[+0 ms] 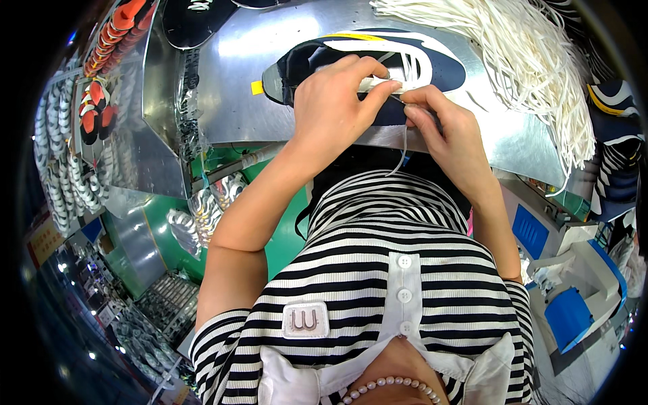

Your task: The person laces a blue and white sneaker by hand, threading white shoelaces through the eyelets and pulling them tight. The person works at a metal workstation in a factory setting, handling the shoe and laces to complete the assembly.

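Observation:
A navy sneaker (445, 71) with white and yellow side stripes lies on the metal bench, toe to the right. Its white shoelace (424, 62) loops across the throat. My left hand (336, 100) reaches over the heel end, thumb and forefinger closed on the sneaker at its laced opening; what exactly lies between the fingertips is partly hidden. Close beside it, my right hand (445, 128) pinches the white lace at the sneaker's near edge. A loose lace end (404, 152) hangs from there past the bench edge. A yellow pull tab (257, 88) sticks out at the heel.
A heap of white laces (533, 74) covers the bench's right end and droops over its edge. Black shoes (196, 20) sit at the far left of the metal bench (233, 101). More navy shoes (617, 135) stand at right, above a grey-and-blue machine (574, 297). Orange shoes (94, 111) hang left.

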`<state>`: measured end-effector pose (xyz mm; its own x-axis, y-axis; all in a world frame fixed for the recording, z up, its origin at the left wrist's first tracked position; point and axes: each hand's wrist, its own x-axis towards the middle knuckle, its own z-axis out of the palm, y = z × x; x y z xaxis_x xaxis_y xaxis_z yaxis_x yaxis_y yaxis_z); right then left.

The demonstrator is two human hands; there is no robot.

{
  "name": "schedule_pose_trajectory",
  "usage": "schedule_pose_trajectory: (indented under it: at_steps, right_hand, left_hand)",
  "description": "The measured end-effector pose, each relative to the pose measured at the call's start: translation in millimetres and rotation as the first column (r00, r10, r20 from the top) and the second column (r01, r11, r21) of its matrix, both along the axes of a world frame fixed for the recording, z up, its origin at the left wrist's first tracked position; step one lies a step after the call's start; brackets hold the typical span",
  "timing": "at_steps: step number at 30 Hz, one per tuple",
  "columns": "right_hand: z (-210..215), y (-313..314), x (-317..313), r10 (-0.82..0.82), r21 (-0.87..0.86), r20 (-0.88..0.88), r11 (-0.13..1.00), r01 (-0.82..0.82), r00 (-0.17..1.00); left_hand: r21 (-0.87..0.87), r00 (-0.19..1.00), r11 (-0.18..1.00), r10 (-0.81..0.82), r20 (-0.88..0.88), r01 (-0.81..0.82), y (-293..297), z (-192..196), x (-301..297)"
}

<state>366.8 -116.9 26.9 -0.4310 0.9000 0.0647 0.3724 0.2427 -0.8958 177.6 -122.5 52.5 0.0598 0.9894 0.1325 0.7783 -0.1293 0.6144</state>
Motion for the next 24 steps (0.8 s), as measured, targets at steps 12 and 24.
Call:
schedule_pose_trajectory:
  at_steps: [12, 24]
  right_hand:
    - [9.8, 1.9, 14.6, -0.107, -0.131, -0.062, 0.987, 0.098, 0.992]
    - [6.4, 1.7, 9.4, -0.078, -0.112, -0.081, 0.991, 0.069, 0.994]
  left_hand:
    - [0.053, 0.995, 0.995, -0.092, 0.036, 0.090, 2.8, -3.6, -3.0]
    - [0.221, 0.971, 0.953, -0.229, 0.069, 0.209, 5.2, -9.5, -10.3]
